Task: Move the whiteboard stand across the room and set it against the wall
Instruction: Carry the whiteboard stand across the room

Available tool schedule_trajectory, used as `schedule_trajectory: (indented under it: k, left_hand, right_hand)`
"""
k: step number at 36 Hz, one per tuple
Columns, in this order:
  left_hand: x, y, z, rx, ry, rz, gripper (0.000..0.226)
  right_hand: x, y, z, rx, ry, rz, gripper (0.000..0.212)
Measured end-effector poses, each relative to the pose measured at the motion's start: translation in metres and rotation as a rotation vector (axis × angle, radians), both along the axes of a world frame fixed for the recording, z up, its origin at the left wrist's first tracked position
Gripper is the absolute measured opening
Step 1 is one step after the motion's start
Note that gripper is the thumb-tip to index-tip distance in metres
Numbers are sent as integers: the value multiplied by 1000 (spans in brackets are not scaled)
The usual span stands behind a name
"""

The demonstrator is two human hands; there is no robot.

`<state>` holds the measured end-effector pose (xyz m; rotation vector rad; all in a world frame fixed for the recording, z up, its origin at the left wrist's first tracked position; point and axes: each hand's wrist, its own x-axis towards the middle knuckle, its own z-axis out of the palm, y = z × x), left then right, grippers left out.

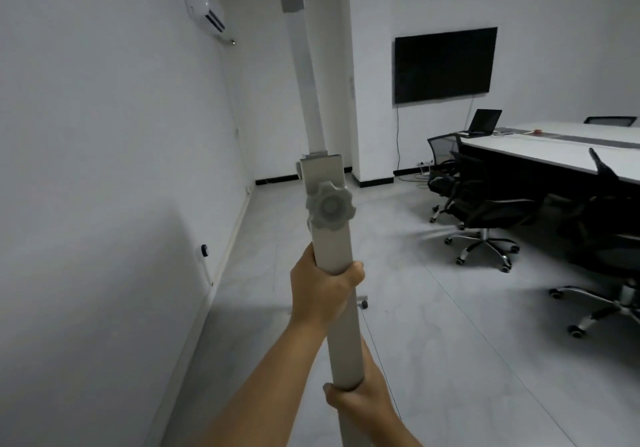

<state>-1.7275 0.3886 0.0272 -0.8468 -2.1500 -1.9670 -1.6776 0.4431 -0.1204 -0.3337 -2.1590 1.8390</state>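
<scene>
The whiteboard stand (334,249) is a pale grey upright post right in front of me, with a lobed clamp knob (329,209) and a thinner inner tube (306,82) rising out of the top of the view. My left hand (323,294) is wrapped around the post just below the knob. My right hand (362,400) grips it lower down, fingers curled round from the right. One caster wheel (364,303) of the base shows on the floor behind the post; the rest of the base is hidden. The white wall (114,169) runs close along my left.
A long white conference table (540,150) with a laptop (483,121) and several black swivel chairs (485,218) fills the right side. A dark screen (445,64) hangs on the far wall. An air conditioner (204,4) sits high on the left wall. Grey floor (398,308) stretches ahead.
</scene>
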Motion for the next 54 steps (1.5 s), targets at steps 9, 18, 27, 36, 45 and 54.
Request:
schedule_trajectory:
  k: [9,18,27,36,45,54]
  left_hand:
    - [-134,33,-2,0,14,-70,31]
    - [-270,73,-2,-6,25,-67,30]
    - [-398,119,0,-42,3,-65,30]
    - [-524,164,1,-56,-14,-32,25]
    - [-663,213,1,-48,4,-51,28]
    - [-799,269,-1,-33,26,-81,29]
  right_hand:
    - [-127,29,8,-77,1,-54,99]
    - [-262,66,5,-81,15,-94,98]
    - [-395,113,-2,-104,50,-100,100]
    - [-528,152,-18,-88,44,-199,105]
    - [-668,201,-16,-54,1,-216,104]
    - [-797,257,-10,-39,-55,-264,97]
